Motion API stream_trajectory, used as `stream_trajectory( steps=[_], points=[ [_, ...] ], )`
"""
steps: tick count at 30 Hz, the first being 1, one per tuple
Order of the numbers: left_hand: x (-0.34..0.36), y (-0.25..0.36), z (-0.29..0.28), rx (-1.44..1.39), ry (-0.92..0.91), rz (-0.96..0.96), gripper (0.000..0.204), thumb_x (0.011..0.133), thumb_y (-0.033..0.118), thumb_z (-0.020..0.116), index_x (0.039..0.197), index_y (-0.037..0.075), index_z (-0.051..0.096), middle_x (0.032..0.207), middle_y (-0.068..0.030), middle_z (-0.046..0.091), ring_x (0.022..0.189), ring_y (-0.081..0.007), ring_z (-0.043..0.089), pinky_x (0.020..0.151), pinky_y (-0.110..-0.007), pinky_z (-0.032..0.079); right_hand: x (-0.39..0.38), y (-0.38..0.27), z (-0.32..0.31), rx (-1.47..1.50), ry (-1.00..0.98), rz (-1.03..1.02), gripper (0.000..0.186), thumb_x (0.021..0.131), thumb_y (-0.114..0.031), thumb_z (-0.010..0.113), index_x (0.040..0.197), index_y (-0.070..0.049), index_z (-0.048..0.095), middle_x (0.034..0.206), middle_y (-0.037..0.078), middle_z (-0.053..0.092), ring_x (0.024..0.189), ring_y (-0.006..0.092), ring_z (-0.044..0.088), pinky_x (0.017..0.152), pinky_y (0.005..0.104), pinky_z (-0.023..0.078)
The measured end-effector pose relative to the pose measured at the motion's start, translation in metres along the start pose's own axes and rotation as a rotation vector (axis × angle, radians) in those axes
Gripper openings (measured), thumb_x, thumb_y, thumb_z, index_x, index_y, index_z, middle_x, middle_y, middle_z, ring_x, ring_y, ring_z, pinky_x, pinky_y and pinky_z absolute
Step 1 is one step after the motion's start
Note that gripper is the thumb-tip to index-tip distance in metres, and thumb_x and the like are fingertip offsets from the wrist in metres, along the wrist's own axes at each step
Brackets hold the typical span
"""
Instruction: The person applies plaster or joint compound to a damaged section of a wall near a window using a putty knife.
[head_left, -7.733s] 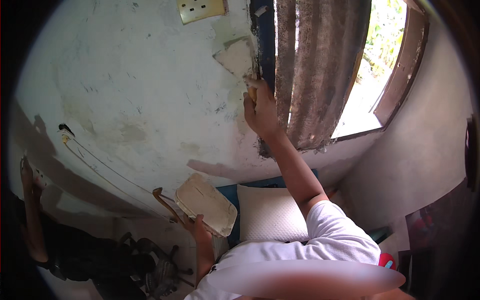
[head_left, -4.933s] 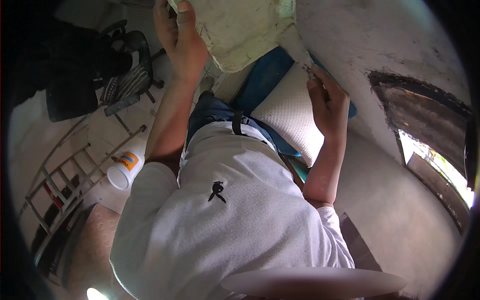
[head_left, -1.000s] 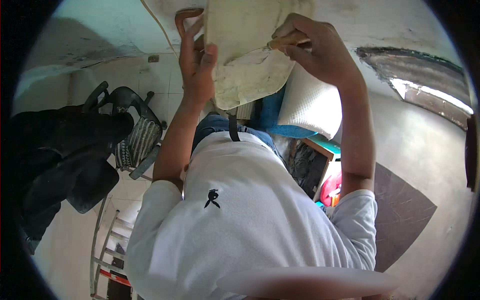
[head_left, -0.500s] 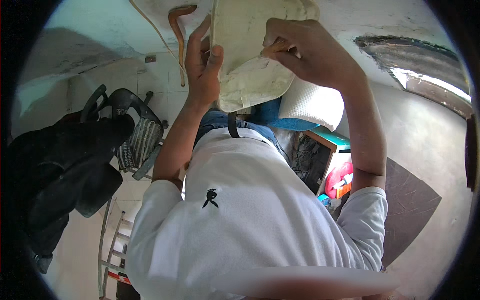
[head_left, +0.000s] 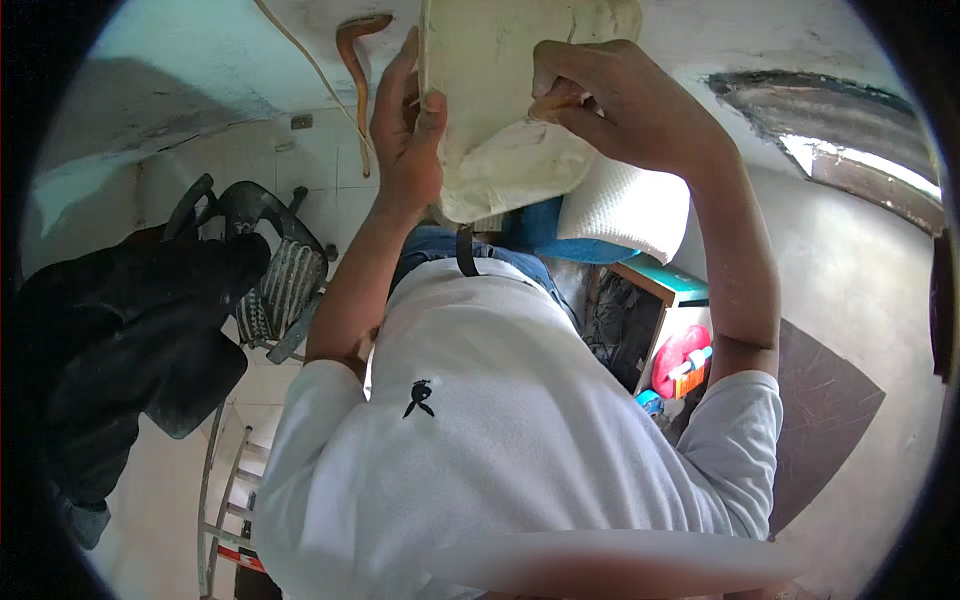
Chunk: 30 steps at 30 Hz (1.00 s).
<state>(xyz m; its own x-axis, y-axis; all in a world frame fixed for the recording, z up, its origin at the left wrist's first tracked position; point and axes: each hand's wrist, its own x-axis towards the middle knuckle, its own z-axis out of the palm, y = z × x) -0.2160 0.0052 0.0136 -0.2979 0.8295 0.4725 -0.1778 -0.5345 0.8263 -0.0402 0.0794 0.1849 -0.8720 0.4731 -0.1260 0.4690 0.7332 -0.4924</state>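
Note:
My left hand (head_left: pixel 407 150) grips the left edge of a worn cream plastic board (head_left: pixel 475 65) with a shallow rim, held upright-angled at the top of the view. My right hand (head_left: pixel 635 105) is closed around the wooden handle (head_left: pixel 550 106) of a scraper; its blade (head_left: pixel 500 140) lies on a pale, putty-like smear on the board, its outline hard to make out. A curved brown wooden piece (head_left: pixel 355 60) and a thin cord (head_left: pixel 310 55) show left of the board.
A black chair (head_left: pixel 290 275) stands at left beside a large dark-clothed shape (head_left: pixel 130 340), unclear in detail. A metal ladder (head_left: pixel 240 480) lies lower left. A white pillow (head_left: pixel 625 205), blue padding, a cabinet (head_left: pixel 670 275) and a window opening (head_left: pixel 820 150) are at right.
At 7.7 seconds ago my right hand held the scraper against the wall by the window; now it is on the board. Over the last second both hands shifted slightly.

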Motion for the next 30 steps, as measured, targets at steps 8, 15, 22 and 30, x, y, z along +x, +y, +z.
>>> stream_trajectory(
  steps=[8,15,22,30],
  points=[
    [0.009,0.0,0.003,-0.085,-0.036,-0.031,0.061,0.1,0.037,0.054,0.148,0.003,0.036,0.131,-0.0091,0.057,0.111,-0.013,0.056,0.092,-0.029,0.045,0.006,0.003,0.001,-0.026,0.029,0.001,0.015,0.085,0.0,0.067,0.094,-0.002,0.055,0.09,0.012,0.072,0.088,0.0251,0.073,0.069,0.0335,0.058],
    [0.007,-0.013,-0.003,-0.151,-0.094,-0.075,0.058,0.102,0.032,0.052,0.147,0.001,0.034,0.142,-0.0111,0.046,0.123,-0.018,0.051,0.101,-0.033,0.043,0.013,-0.014,-0.001,0.016,0.073,-0.027,0.015,0.086,0.0,0.066,0.092,-0.002,0.052,0.088,0.013,0.072,0.086,0.0252,0.073,0.066,0.0352,0.059],
    [0.021,-0.011,0.005,-0.137,0.008,0.031,0.058,0.102,0.032,0.051,0.147,0.001,0.032,0.144,-0.014,0.044,0.128,-0.0215,0.049,0.103,-0.036,0.044,0.018,-0.032,0.008,-0.034,0.104,-0.085,0.019,0.084,-0.003,0.065,0.095,-0.004,0.05,0.082,0.016,0.065,0.082,0.0362,0.067,0.067,0.0426,0.051],
    [0.024,-0.006,-0.005,-0.034,0.007,0.115,0.06,0.102,0.034,0.05,0.147,0.001,0.029,0.141,-0.0149,0.045,0.129,-0.0221,0.048,0.104,-0.038,0.045,0.015,-0.04,0.02,-0.204,0.118,-0.061,0.03,0.083,-0.004,0.065,0.108,-0.003,0.049,0.089,0.018,0.062,0.089,0.0416,0.063,0.071,0.0493,0.048]
  ],
)
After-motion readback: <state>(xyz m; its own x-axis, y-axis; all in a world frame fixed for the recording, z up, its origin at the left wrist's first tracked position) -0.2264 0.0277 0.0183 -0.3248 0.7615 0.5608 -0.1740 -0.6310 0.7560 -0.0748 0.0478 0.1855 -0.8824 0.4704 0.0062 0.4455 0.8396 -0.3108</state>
